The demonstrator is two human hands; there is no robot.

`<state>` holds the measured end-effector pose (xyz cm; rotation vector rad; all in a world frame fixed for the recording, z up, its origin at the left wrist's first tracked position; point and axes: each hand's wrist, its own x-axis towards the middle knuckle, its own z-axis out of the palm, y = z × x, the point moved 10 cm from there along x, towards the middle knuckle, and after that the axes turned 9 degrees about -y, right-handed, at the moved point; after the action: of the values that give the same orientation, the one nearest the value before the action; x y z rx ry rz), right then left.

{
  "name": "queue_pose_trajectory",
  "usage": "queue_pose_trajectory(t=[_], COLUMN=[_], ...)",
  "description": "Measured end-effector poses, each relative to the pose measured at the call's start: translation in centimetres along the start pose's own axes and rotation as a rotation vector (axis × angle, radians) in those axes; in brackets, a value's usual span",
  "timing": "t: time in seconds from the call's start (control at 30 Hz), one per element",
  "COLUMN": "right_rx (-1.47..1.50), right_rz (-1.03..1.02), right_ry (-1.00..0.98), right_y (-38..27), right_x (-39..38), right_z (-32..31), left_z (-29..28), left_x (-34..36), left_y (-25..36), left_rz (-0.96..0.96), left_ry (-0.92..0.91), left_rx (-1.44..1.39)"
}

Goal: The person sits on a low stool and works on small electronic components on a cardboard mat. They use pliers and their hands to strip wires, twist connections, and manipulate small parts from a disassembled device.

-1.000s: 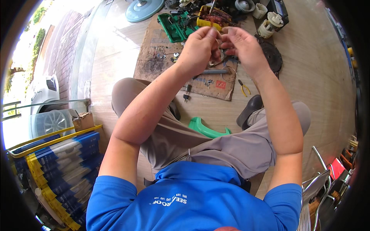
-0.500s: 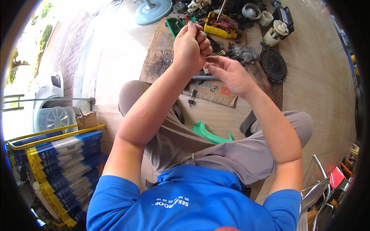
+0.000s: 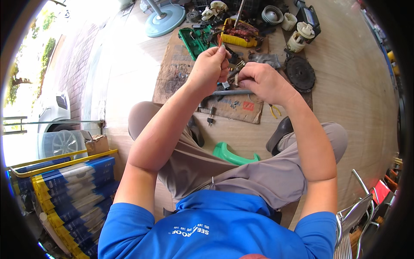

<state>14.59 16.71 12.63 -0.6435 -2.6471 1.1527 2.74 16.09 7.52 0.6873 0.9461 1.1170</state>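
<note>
My left hand (image 3: 211, 67) is closed, thumb against the fingers, with a thin reddish-orange wire-like piece (image 3: 219, 41) sticking up from the pinch. Close beside it on the right, my right hand (image 3: 267, 82) is closed with its fingers bent down. A small pale piece (image 3: 236, 79) shows at those fingertips; its kind is too small to tell. Under the hands lies a cardboard sheet (image 3: 252, 113) with a grey tube (image 3: 233, 92) and small metal parts on it. Past my left hand lies a green plastic housing (image 3: 189, 43). A yellow tray (image 3: 241, 41) holds a tangle of dark red wire.
Yellow-handled pliers (image 3: 274, 111) lie near my right shoe. A green curved plastic piece (image 3: 235, 154) lies between my legs. At the right are a black round disc (image 3: 299, 73) and a white pump-like part (image 3: 299, 38). A fan base (image 3: 166, 21) stands at the far left.
My left hand has come down nearer to me, and the reddish piece now shows above it. My right hand has moved slightly down and its fingers have closed more. The pliers are now uncovered.
</note>
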Motion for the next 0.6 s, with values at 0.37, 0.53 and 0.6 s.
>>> queue_pose_trajectory(t=[0.37, 0.53, 0.6], right_rx=[-0.264, -0.174, 0.010], right_rz=[-0.024, 0.008, 0.034], right_ry=[0.247, 0.241, 0.140], right_y=[0.1, 0.1, 0.3], right_x=[-0.5, -0.1, -0.1], right_z=[-0.4, -0.5, -1.2], left_z=[2.1, 1.5, 1.4], left_x=[-0.4, 0.7, 1.1], left_y=[-2.1, -1.9, -1.7], left_rz=[-0.078, 0.021, 0.048], left_ry=[0.072, 0.030, 0.017], left_rx=[0.240, 0.469, 0.549])
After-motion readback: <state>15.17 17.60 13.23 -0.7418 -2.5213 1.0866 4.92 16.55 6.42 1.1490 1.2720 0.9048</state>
